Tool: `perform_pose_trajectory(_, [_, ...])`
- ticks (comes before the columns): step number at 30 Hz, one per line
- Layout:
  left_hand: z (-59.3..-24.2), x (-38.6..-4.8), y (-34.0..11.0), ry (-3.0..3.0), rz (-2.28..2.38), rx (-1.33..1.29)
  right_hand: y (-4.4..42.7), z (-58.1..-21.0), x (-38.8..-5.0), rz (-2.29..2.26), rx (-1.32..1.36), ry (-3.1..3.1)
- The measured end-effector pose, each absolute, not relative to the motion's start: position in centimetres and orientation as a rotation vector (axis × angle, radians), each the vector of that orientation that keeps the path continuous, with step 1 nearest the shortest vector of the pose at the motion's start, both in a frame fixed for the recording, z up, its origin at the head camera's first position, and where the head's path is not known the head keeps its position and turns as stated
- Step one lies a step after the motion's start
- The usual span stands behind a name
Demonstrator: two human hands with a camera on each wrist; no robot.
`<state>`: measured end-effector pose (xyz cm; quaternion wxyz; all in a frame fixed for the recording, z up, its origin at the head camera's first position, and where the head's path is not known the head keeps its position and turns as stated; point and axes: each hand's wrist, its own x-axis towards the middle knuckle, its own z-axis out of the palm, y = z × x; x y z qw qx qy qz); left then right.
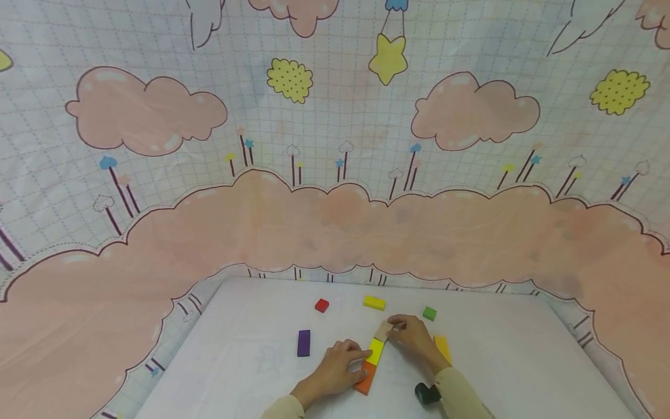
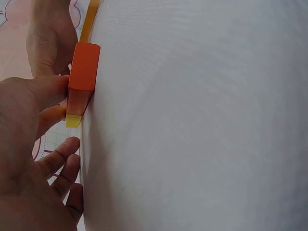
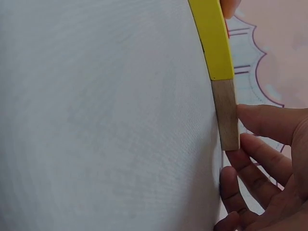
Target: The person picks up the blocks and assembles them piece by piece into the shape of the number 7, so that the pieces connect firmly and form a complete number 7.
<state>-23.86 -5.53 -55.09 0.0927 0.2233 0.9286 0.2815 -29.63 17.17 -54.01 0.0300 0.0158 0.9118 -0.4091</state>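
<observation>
- Block of plain tan wood (image 3: 226, 114), pinched by the right hand (image 1: 412, 337), ended a row, seemingly for alignment
- Left hand (image 1: 337, 368), unclenched, touched the orange rectangular block (image 2: 84, 67) and yellow rectangular block (image 3: 212, 41) on the desk (image 1: 230, 355), presumably steadying them

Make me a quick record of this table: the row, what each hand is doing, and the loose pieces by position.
row, near to far: orange block, yellow block, wood block
left hand: touches the orange and yellow blocks
right hand: holds the wood block's far end
far side: red block, second yellow block, green block
left of row: purple block
right of row: amber block, partly hidden; dark green piece, shape unclear
</observation>
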Motion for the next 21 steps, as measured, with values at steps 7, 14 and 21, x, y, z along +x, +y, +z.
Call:
perform_pose_trajectory(7, [-55.0,-23.83,-5.54,2.755,0.836,0.666,17.12,-54.05,-29.63,-1.228,0.01,2.815])
perform_pose_trajectory(14, [-54.78,-23.67,-5.45,2.755,0.827,0.646,17.02,-54.22,-29.72,-1.214,-0.007,2.824])
perform_pose_trajectory(21, [-54.65,-23.64,-5.43,2.759,0.828,0.649,16.87,-54.03,-29.74,-1.195,0.008,2.819])
